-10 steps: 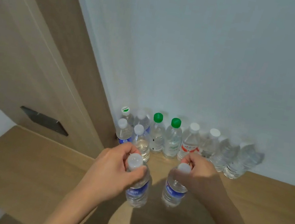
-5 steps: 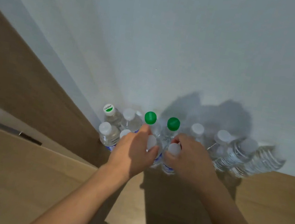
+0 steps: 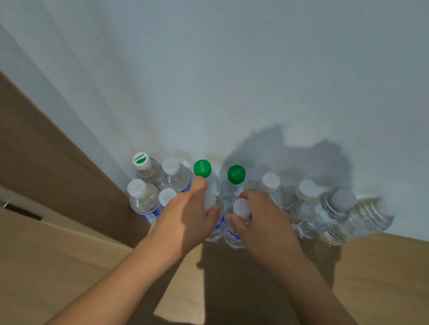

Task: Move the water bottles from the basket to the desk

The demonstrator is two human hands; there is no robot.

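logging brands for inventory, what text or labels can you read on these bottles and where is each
"Cestbon": on the white and green cap of the far left clear plastic bottle at the wall.
Pale print on the left green cap: too blurred to read.
Blue labels on the two bottles held by the left hand and right hand: mostly hidden, unreadable.

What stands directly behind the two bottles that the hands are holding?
Two green-capped bottles stand against the wall. The left hand and right hand cover their lower bodies.

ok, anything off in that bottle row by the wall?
Nothing stands out. The bottles against the wall stand upright and capped, no spill on the desk. Left hand and right hand each grip a blue-labelled bottle at the front.
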